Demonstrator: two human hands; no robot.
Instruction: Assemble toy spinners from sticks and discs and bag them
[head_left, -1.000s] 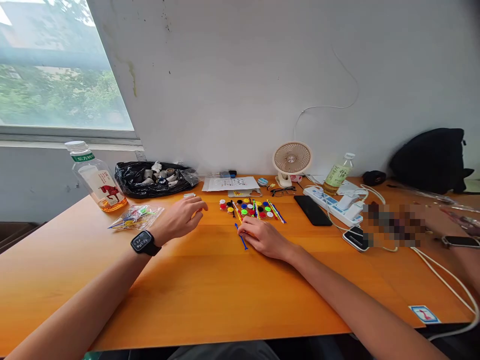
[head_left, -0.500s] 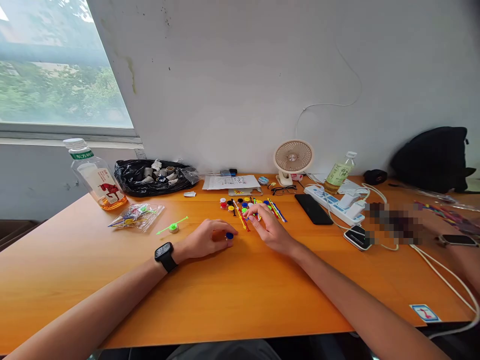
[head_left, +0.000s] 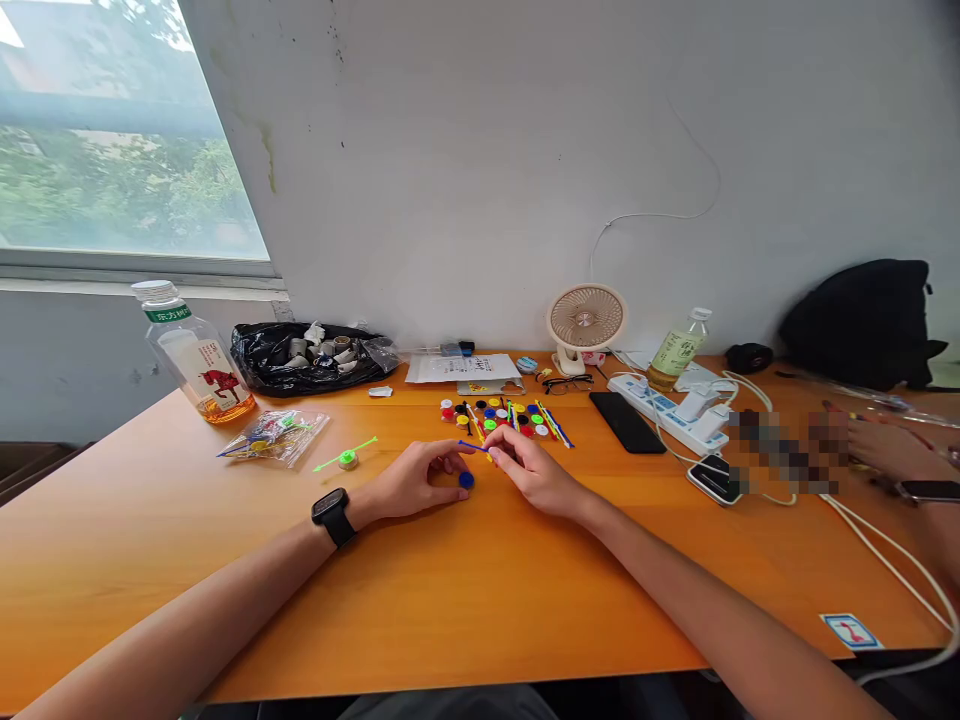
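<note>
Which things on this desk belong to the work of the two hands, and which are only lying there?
Probably in use:
blue stick, in the right hand
blue disc, at the left hand
other coloured discs and sticks
green stick-and-disc piece
perhaps the clear bag of parts

Apparently just there:
fan
black phone
power strip
glasses
large bottle
black plastic bag

The table [head_left: 450, 600] looks smooth, glossy wood, the blue disc [head_left: 466, 480] plastic, the black bag [head_left: 253, 362] crinkled, shiny plastic.
</note>
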